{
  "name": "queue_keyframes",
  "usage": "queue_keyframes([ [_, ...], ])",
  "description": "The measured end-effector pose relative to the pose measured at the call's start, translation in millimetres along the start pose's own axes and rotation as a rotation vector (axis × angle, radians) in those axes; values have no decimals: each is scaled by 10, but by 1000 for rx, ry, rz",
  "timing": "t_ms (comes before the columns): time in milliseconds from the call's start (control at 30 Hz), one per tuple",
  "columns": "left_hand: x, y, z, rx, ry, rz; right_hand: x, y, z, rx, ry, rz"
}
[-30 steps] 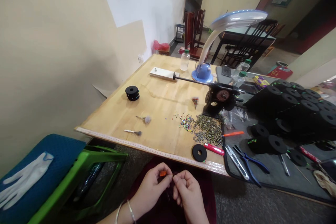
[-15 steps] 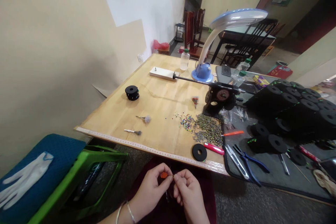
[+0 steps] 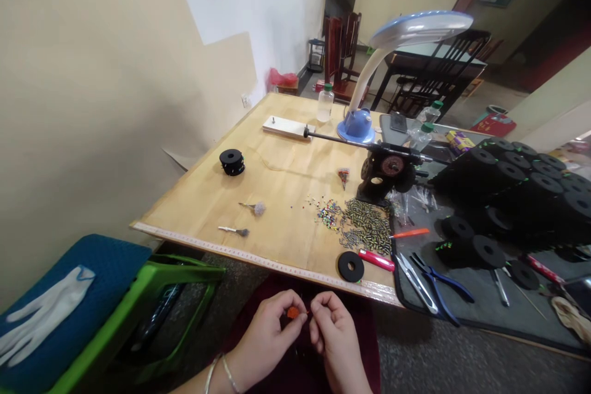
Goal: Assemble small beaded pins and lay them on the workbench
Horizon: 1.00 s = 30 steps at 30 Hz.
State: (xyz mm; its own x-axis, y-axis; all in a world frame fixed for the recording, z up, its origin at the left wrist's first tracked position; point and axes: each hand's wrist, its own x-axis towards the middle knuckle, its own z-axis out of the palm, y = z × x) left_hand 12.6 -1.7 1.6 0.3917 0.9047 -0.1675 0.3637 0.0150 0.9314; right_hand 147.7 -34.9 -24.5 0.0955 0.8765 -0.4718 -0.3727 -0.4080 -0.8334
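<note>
The table (image 3: 277, 191) is showing pale, smooth, matt wood. A glossy plastic lamp (image 3: 397, 49) is gleaming near its far edge. The dark mat (image 3: 466, 314) at its right edge is looking matt; a white cloth glove (image 3: 44, 314) is lying on a blue woven cushion (image 3: 106, 258).

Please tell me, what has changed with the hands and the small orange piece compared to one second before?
Both hands slid slightly right; the right hand opened a small gap from the left hand. The left fingers keep pinching the orange piece. The table items did not move.
</note>
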Motion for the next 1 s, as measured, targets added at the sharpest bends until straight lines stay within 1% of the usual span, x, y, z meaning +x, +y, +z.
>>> queue_keyframes([
  [133,-9,8,-2,-78,-18,-20,-15,-33,-15,31,22,-46],
  [300,11,-25,17,-333,-67,-150,-40,-67,3,5,47,-70],
  [400,32,-55,29,-417,-60,-163,-39,-57,7,11,42,-59],
  [533,30,-64,38,-430,-80,-139,-27,-38,-2,15,33,-71],
  [667,21,-44,44,-410,-71,-119,-19,-41,-11,12,29,-78],
  [833,42,-33,48,-276,-106,-155,-10,-36,-9,-10,21,-85],
  [1000,53,18,37,-129,-63,-77,-3,-30,-6,-66,24,-110],
])
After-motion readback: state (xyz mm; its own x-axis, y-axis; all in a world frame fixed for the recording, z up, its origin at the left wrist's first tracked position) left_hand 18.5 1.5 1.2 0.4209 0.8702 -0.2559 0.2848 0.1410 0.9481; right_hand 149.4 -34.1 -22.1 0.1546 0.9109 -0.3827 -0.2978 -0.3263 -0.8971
